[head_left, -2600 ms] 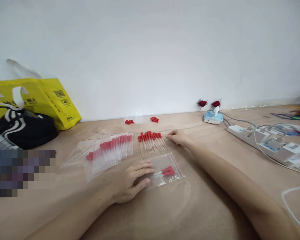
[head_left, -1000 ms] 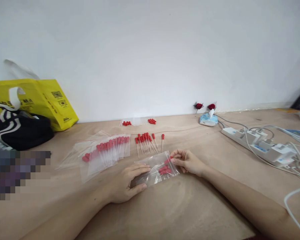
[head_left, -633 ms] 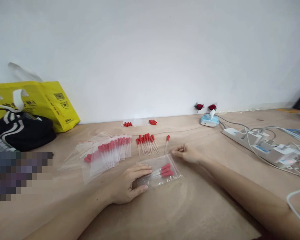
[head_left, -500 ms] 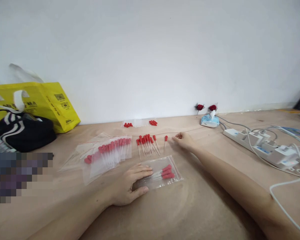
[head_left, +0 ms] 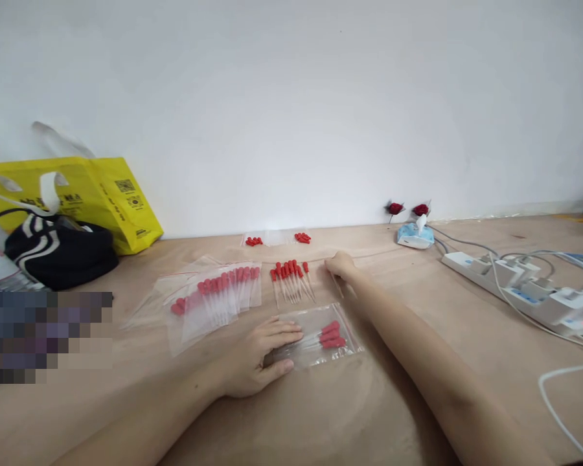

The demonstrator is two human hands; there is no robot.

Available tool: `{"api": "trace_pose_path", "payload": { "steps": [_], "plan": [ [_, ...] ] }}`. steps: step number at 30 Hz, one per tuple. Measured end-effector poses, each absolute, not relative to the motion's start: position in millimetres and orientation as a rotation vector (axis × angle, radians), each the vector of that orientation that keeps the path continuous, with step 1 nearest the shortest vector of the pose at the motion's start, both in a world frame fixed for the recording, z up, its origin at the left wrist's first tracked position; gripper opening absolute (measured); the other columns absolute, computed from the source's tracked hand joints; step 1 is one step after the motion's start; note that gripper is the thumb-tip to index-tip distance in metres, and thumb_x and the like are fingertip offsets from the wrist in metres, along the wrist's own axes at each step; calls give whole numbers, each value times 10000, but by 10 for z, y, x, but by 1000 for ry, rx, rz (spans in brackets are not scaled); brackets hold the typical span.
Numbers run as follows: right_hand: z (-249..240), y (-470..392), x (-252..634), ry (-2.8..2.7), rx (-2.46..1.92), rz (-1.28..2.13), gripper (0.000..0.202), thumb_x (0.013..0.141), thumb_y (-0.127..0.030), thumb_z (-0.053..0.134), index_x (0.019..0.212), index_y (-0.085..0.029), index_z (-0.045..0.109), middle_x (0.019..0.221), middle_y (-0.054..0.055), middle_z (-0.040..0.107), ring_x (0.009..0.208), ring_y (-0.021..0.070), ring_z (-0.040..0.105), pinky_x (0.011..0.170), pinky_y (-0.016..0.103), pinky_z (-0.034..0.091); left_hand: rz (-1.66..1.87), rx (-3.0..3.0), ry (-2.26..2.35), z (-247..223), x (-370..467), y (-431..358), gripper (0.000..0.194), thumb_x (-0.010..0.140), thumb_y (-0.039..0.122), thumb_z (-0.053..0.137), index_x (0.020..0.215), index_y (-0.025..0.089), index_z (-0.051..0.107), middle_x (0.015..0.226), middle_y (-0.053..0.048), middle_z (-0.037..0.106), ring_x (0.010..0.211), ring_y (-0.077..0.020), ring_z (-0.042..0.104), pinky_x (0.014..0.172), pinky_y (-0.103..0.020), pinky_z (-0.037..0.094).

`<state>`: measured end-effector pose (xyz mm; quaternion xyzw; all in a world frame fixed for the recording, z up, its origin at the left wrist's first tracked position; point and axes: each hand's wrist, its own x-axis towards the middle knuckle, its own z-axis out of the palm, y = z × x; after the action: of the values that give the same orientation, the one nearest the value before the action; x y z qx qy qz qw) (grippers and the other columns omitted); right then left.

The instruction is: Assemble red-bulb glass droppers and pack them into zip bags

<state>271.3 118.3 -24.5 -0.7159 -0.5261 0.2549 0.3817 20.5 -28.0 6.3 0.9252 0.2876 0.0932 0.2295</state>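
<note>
My left hand (head_left: 260, 356) lies flat with its fingers stretched over the left end of a clear zip bag (head_left: 298, 317). Inside that bag are red-bulbed droppers (head_left: 331, 333), their thin tubes pointing towards my fingers. Beyond the bag, my right hand (head_left: 341, 265) is closed at the bulb end of a single dropper (head_left: 337, 285); its thin tube shows below the fingers and the bulb is hidden. Just left of it lies a loose group of red-bulbed droppers (head_left: 291, 272). Filled zip bags (head_left: 214, 301) overlap in a fan farther left.
Near the wall lie small red bulbs (head_left: 302, 238) on clear bags (head_left: 276, 237). A tissue pack (head_left: 415, 236), two dark red flowers (head_left: 395, 208) and a power strip (head_left: 490, 275) with cables occupy the right. A yellow bag (head_left: 136, 226) and a black striped pouch (head_left: 72, 255) stand left.
My right hand has moved onto the separate dropper and closed on it, covering its red bulb. My left hand stays on the zip bag. The view has shifted slightly left.
</note>
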Motion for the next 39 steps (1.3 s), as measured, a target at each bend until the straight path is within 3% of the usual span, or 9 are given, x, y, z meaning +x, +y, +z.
{"api": "trace_pose_path", "payload": {
  "steps": [4,9,18,27,33,39],
  "plan": [
    [-177,1083,2849,-1116,-1690,744,103,676,-245,547,624,-156,550,451,14,514,396,101,438,410,221,322,310,2542,764,40,207,-276,412,806,291,505,1214,250,475,1283,-40,473,1205,-224,387,1027,-456,255],
    [-169,685,3177,-920,-1419,804,195,721,-339,484,847,-192,502,555,-39,508,397,62,399,409,186,335,294,2548,787,68,222,-281,415,800,284,508,1213,252,476,1281,-37,476,1204,-220,390,1025,-450,262],
    [-488,106,3139,-807,-1172,944,267,687,-428,543,842,-213,502,619,-23,511,453,89,461,403,212,371,303,2552,794,67,226,-284,415,801,293,506,1213,260,475,1280,-26,477,1202,-220,394,1027,-438,263],
    [-354,-199,2808,-806,-1000,1309,254,663,-350,626,788,-207,456,702,-11,594,543,106,597,530,237,479,271,2557,850,22,212,-287,471,803,313,497,1261,247,409,1329,-41,415,1230,-229,348,1020,-430,280],
    [-278,-288,2788,-1231,-1122,1424,354,598,-435,672,737,-184,465,375,-112,437,257,55,385,286,153,249,296,2507,870,43,221,-299,485,783,311,520,1254,246,421,1315,-48,432,1222,-255,357,1011,-440,286],
    [-306,-250,2787,-1385,-1169,1418,327,582,-402,678,755,-158,544,458,-73,524,280,25,352,300,152,240,277,2507,881,95,248,-317,485,776,311,524,1243,210,440,1295,-64,454,1214,-260,368,1009,-430,293]
  ]
}}
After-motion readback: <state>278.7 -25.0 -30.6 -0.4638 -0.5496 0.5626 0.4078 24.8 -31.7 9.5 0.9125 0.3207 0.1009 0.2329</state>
